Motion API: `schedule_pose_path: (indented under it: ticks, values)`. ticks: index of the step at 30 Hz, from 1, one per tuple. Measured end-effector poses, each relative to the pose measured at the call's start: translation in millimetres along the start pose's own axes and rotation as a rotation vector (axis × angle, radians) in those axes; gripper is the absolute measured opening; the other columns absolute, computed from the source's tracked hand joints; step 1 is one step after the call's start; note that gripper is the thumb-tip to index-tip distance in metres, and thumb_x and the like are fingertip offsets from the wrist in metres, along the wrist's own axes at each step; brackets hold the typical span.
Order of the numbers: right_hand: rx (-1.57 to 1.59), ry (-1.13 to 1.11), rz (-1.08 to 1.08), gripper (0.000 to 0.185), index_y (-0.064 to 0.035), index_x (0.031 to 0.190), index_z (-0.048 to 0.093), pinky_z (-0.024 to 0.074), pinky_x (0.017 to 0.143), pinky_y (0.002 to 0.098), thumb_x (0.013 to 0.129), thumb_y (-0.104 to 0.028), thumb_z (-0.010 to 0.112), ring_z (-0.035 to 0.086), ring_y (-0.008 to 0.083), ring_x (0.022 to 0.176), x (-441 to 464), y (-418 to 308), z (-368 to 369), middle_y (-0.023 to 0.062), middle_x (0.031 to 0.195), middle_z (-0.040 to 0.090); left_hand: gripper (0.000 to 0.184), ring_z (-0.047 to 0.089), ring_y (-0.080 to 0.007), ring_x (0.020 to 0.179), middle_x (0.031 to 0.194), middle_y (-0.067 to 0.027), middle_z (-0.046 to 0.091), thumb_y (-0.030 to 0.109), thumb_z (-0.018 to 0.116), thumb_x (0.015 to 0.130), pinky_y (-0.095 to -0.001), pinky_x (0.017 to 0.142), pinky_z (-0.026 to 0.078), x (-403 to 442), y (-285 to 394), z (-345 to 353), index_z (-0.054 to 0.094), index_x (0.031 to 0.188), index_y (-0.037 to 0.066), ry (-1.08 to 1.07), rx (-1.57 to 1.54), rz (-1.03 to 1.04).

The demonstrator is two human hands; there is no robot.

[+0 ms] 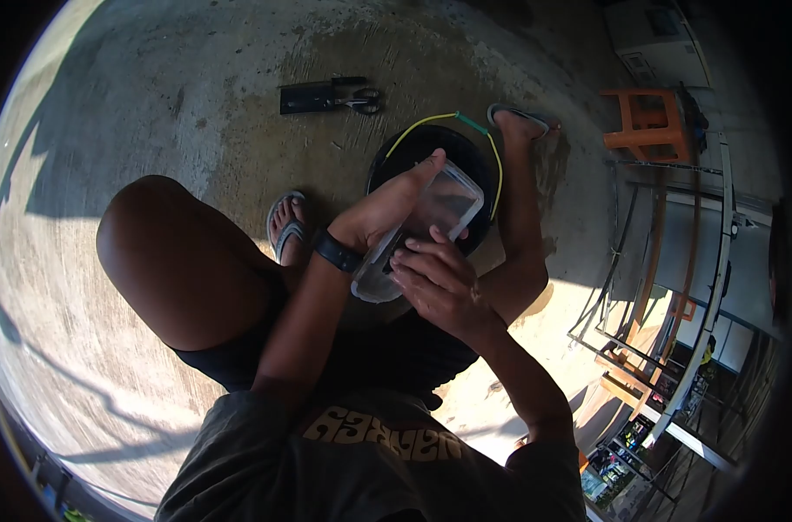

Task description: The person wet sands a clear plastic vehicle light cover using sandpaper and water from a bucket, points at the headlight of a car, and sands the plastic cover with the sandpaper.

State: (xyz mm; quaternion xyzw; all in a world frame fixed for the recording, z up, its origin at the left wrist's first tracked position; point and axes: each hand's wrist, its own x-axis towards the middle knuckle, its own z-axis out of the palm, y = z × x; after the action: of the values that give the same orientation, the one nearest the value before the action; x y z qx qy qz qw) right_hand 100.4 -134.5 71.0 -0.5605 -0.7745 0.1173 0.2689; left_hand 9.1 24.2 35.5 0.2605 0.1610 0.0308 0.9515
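Note:
A clear plastic container (pixel 453 198) is tilted over a black bucket (pixel 405 157) with a yellow and green handle. My left hand (pixel 387 207), with a dark band on its wrist, grips the container along its left side, thumb at the upper edge. My right hand (pixel 435 277) lies against the near right part of the container, fingers bent and pressed to it. Whether something small is under those fingers is hidden. The container's rounded lower end (pixel 377 285) shows below my hands.
Scissors (pixel 363 101) and a black case (pixel 307 97) lie on the concrete floor beyond the bucket. My sandalled feet stand either side of the bucket. An orange stool (pixel 647 124) and a metal frame (pixel 718 261) are at the right.

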Motion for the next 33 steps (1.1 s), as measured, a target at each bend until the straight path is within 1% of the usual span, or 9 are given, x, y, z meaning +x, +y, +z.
schedule_pose_path:
  ticks: [4, 8, 10, 14, 17, 23, 24, 29, 33]
  values:
    - [-0.249, 0.161, 0.109, 0.026, -0.0086, 0.105, 0.077, 0.0416, 0.119, 0.0512, 0.080, -0.005, 0.082, 0.068, 0.0229, 0.114, 10, 46, -26, 0.0028, 0.112, 0.072, 0.084, 0.069, -0.0231, 0.103, 0.119, -0.0180, 0.069, 0.067, 0.030, 0.108, -0.0347, 0.087, 0.058, -2, -1, 13, 0.059, 0.137, -0.006, 0.022, -0.012, 0.039]
    - [0.031, -0.018, -0.004, 0.025, -0.0086, 0.105, 0.077, 0.0424, 0.116, 0.0544, 0.081, -0.004, 0.082, 0.068, 0.0245, 0.109, -10, 3, 0, 0.0030, 0.111, 0.071, 0.088, 0.070, -0.0236, 0.095, 0.108, -0.0204, 0.071, 0.071, 0.029, 0.107, -0.0349, 0.081, 0.058, 0, -2, 0, 0.057, 0.137, -0.007, 0.042, 0.034, -0.035]
    - [-0.175, 0.117, 0.084, 0.026, -0.0098, 0.105, 0.077, 0.0424, 0.118, 0.0525, 0.080, -0.006, 0.083, 0.068, 0.0219, 0.112, -1, 38, -16, 0.0021, 0.113, 0.071, 0.088, 0.070, -0.0242, 0.091, 0.100, -0.0205, 0.072, 0.071, 0.028, 0.107, -0.0347, 0.078, 0.057, 1, -4, 12, 0.057, 0.137, -0.007, 0.132, -0.013, 0.002]
    - [-0.061, 0.058, 0.071, 0.025, -0.0089, 0.104, 0.078, 0.0434, 0.117, 0.0511, 0.080, -0.003, 0.084, 0.070, 0.0208, 0.114, -16, 7, 3, 0.0026, 0.113, 0.073, 0.089, 0.069, -0.0259, 0.100, 0.112, -0.0194, 0.070, 0.072, 0.030, 0.106, -0.0358, 0.088, 0.056, 2, -4, -7, 0.053, 0.141, -0.006, -0.033, 0.064, -0.075]
    - [-0.080, 0.078, 0.143, 0.024, -0.0051, 0.107, 0.077, 0.0432, 0.117, 0.0505, 0.083, -0.001, 0.081, 0.069, 0.0256, 0.118, -12, 36, -2, 0.0061, 0.119, 0.071, 0.088, 0.068, -0.0261, 0.104, 0.119, -0.0191, 0.068, 0.072, 0.030, 0.106, -0.0383, 0.095, 0.055, 24, -15, -8, 0.053, 0.141, -0.005, 0.120, -0.003, 0.159]
    - [-0.358, 0.291, 0.261, 0.031, -0.0002, 0.121, 0.071, 0.0488, 0.111, 0.0460, 0.091, -0.003, 0.074, 0.061, 0.0399, 0.128, 14, 43, 11, 0.0158, 0.134, 0.064, 0.084, 0.066, -0.0286, 0.109, 0.122, -0.0192, 0.065, 0.071, 0.028, 0.106, -0.0438, 0.098, 0.053, 38, -11, -23, 0.050, 0.146, 0.001, 0.126, -0.192, 0.436]
    - [-0.231, 0.394, 0.360, 0.031, -0.0001, 0.123, 0.070, 0.0489, 0.111, 0.0461, 0.092, -0.005, 0.074, 0.061, 0.0403, 0.128, 17, 42, 20, 0.0173, 0.135, 0.063, 0.083, 0.067, -0.0261, 0.102, 0.112, -0.0153, 0.067, 0.074, 0.030, 0.104, -0.0421, 0.093, 0.055, 42, -12, -25, 0.053, 0.143, 0.003, 0.179, -0.271, 0.465]
    - [0.342, 0.667, 0.668, 0.033, 0.0011, 0.127, 0.069, 0.0486, 0.109, 0.0464, 0.096, -0.010, 0.072, 0.059, 0.0395, 0.129, 11, 50, 67, 0.0234, 0.139, 0.060, 0.089, 0.066, -0.0305, 0.100, 0.115, -0.0181, 0.065, 0.079, 0.032, 0.100, -0.0454, 0.090, 0.056, 36, -14, -37, 0.047, 0.148, 0.005, 0.227, -0.365, 0.438]
    - [-0.268, 0.323, 0.382, 0.035, 0.0007, 0.130, 0.067, 0.0465, 0.110, 0.0480, 0.096, -0.008, 0.070, 0.060, 0.0410, 0.128, 8, 44, 59, 0.0196, 0.142, 0.058, 0.090, 0.066, -0.0309, 0.097, 0.114, -0.0178, 0.064, 0.080, 0.034, 0.100, -0.0451, 0.089, 0.056, 42, -26, -42, 0.046, 0.149, 0.006, 0.261, -0.353, 0.364]
